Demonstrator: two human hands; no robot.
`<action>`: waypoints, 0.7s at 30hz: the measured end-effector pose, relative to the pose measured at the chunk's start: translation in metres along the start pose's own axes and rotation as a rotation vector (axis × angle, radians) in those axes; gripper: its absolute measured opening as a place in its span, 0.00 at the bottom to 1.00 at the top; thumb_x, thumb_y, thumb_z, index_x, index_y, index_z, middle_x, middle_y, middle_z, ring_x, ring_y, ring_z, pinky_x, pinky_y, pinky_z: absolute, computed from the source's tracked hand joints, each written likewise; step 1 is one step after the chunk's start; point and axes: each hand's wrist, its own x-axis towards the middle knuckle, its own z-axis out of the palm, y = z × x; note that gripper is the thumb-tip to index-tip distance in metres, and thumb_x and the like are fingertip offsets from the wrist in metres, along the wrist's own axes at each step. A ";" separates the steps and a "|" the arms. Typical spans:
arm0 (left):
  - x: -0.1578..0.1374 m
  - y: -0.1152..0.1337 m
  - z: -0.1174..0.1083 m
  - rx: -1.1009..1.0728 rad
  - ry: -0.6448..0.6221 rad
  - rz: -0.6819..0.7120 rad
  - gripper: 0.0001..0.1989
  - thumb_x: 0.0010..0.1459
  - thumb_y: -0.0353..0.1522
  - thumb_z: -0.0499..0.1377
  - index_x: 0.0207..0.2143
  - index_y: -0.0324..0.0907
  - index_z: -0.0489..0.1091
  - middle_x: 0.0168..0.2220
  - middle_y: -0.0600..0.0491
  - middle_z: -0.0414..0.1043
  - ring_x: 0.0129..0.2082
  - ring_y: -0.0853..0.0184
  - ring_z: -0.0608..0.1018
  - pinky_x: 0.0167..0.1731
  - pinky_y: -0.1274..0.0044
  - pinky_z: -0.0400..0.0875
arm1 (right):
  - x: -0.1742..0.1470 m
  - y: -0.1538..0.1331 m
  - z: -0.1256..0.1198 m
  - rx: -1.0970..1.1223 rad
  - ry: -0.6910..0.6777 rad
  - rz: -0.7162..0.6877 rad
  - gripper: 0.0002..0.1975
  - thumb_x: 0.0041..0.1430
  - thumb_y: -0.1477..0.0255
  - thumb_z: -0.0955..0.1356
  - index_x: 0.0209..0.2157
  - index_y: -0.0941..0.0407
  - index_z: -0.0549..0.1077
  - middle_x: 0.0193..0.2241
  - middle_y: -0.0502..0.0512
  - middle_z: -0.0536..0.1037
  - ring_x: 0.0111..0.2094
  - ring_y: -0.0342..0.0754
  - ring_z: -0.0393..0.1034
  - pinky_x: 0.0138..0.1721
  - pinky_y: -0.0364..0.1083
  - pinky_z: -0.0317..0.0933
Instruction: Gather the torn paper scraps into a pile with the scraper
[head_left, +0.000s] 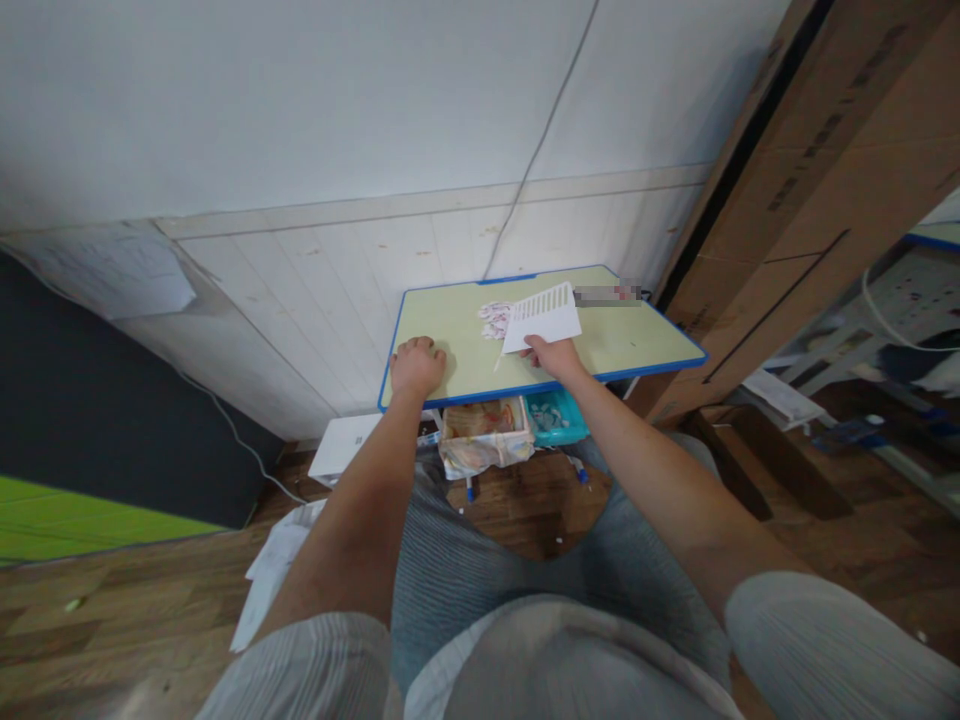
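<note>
My right hand [553, 357] is closed on the near edge of a white paper sheet [553, 324], with the thumb on top. A row of dark stripes or slits runs along the sheet's upper part; which of these they are I cannot tell. Small white paper pieces with pinkish marks [494, 318] lie in a loose pile at the sheet's left edge. A thin white strip [499, 360] shows just below them. My left hand [418, 367] rests on the left end of the pale yellow-green table [457, 300], fingers lying on the surface and holding nothing.
A blurred-out long object [607, 295] lies at the table's back right. Beneath the table are a cloth-lined basket [487, 452] and a turquoise basket [559, 432]. A white box [341, 448] stands left, tall cardboard [817, 180] right, and the wall [337, 300] behind.
</note>
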 end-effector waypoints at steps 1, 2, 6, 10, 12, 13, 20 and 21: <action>0.000 0.000 0.000 0.001 0.000 0.001 0.23 0.79 0.37 0.54 0.67 0.39 0.78 0.71 0.36 0.77 0.72 0.43 0.75 0.70 0.55 0.71 | 0.000 0.000 0.000 -0.007 0.002 0.000 0.23 0.78 0.60 0.76 0.67 0.55 0.78 0.64 0.63 0.81 0.59 0.60 0.82 0.59 0.62 0.81; 0.000 0.000 0.001 0.002 0.000 0.003 0.23 0.79 0.37 0.54 0.67 0.38 0.78 0.71 0.36 0.77 0.72 0.43 0.75 0.70 0.55 0.71 | -0.001 0.000 0.000 -0.012 0.007 0.000 0.23 0.78 0.60 0.76 0.67 0.55 0.78 0.64 0.63 0.81 0.59 0.60 0.82 0.59 0.63 0.81; 0.001 -0.001 0.002 0.006 0.008 0.008 0.22 0.79 0.37 0.54 0.66 0.39 0.79 0.70 0.36 0.77 0.71 0.44 0.76 0.69 0.56 0.72 | -0.004 -0.001 -0.001 -0.028 0.026 0.005 0.23 0.78 0.60 0.76 0.67 0.55 0.78 0.65 0.63 0.81 0.59 0.60 0.82 0.58 0.63 0.81; 0.000 -0.002 0.003 0.004 0.013 0.008 0.21 0.79 0.37 0.55 0.65 0.40 0.79 0.69 0.37 0.78 0.71 0.45 0.77 0.69 0.57 0.72 | -0.007 -0.003 -0.006 -0.041 0.027 0.007 0.23 0.78 0.60 0.76 0.66 0.55 0.78 0.64 0.63 0.81 0.59 0.60 0.82 0.59 0.62 0.81; 0.000 -0.001 0.003 0.001 0.012 0.006 0.21 0.79 0.37 0.55 0.65 0.41 0.79 0.70 0.37 0.78 0.71 0.45 0.76 0.69 0.57 0.72 | -0.009 -0.004 -0.013 -0.047 0.025 0.017 0.23 0.78 0.60 0.76 0.67 0.55 0.78 0.64 0.63 0.81 0.59 0.60 0.82 0.59 0.63 0.81; 0.000 -0.001 0.003 -0.001 0.012 0.004 0.21 0.79 0.37 0.55 0.65 0.41 0.79 0.70 0.37 0.78 0.71 0.44 0.76 0.69 0.57 0.72 | -0.009 -0.005 -0.018 -0.048 0.026 0.026 0.23 0.78 0.60 0.76 0.67 0.55 0.78 0.65 0.63 0.81 0.59 0.60 0.82 0.59 0.63 0.81; -0.001 0.001 0.000 -0.011 0.003 0.001 0.21 0.79 0.37 0.55 0.66 0.40 0.78 0.70 0.38 0.77 0.71 0.44 0.76 0.70 0.56 0.72 | -0.017 -0.002 -0.049 -0.013 0.002 0.075 0.24 0.77 0.60 0.77 0.67 0.55 0.78 0.65 0.63 0.81 0.59 0.60 0.82 0.58 0.62 0.81; -0.001 0.001 0.000 -0.010 0.003 0.001 0.21 0.79 0.37 0.55 0.66 0.40 0.78 0.70 0.37 0.77 0.71 0.44 0.76 0.69 0.56 0.72 | -0.018 -0.002 -0.050 -0.003 -0.001 0.080 0.24 0.77 0.60 0.77 0.67 0.55 0.78 0.65 0.63 0.81 0.59 0.60 0.82 0.58 0.62 0.81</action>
